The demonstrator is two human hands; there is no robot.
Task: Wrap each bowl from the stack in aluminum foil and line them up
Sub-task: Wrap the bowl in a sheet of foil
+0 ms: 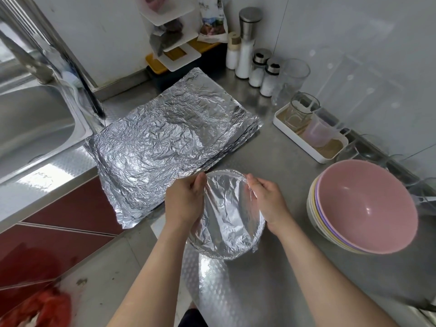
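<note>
Foil-wrapped bowl (226, 215) is held tilted near the front edge of the tabletop (283, 267), left grip (184, 201) and right grip (269, 199) both pinching its rim. Hard pressing there could tear the thin foil.

head view; faces forward and down; close above counter (271, 159); wide-angle

Foil-covered bowl (226, 215) tilted at counter edge; pink-topped bowl stack (363, 206) right; crinkled foil sheets (169, 142) behind.
</note>
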